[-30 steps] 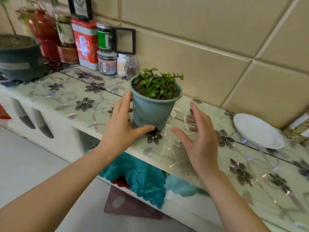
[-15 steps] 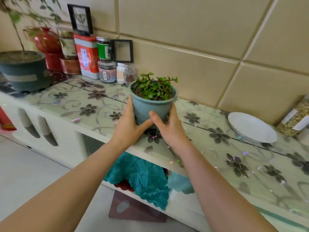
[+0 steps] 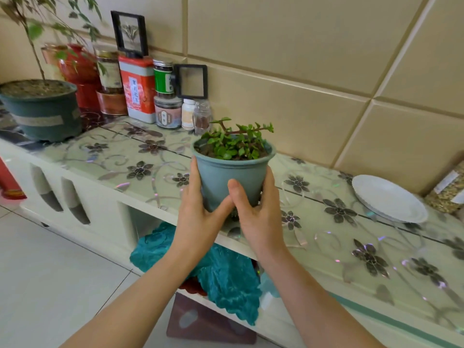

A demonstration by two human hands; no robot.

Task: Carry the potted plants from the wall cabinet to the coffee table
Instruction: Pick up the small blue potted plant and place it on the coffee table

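- Small blue-green pot [image 3: 232,180] with a leafy succulent [image 3: 234,143] is held between both hands above the front part of the wall cabinet top [image 3: 326,237]. Whether its base has cleared the glass surface cannot be told; the hands cover the bottom.
- Left hand [image 3: 198,217]: palm against the pot's left wall, fingers wrapped round the far side, thumb laid across the front low down. Grasping the pot.
- Right hand [image 3: 258,214]: mirror pose on the right wall, thumb pointing up the front face, fingers curled behind. Also grasping the pot. The two thumbs meet near the lower front.
- Both forearms reach forward and upward from the bottom of the view, wrists roughly level, elbows out of frame.
- Judgement, step in hand: lift and carry away. Keep the pot upright so soil stays in; the rim is full nearly to the top.
- Judgement: grip sits low on a tapered wall, so squeeze evenly and consider sliding one palm under the base once it is clear.
- Judgement: draw straight back toward the body; the jars [image 3: 168,116] and small bottles [image 3: 188,116] stand just behind, and the white plate [image 3: 389,199] lies well apart on the right.
- Large dark pot [image 3: 41,111] with a tall thin plant stands at the cabinet's left end, not yet moved. Coffee table not in view.
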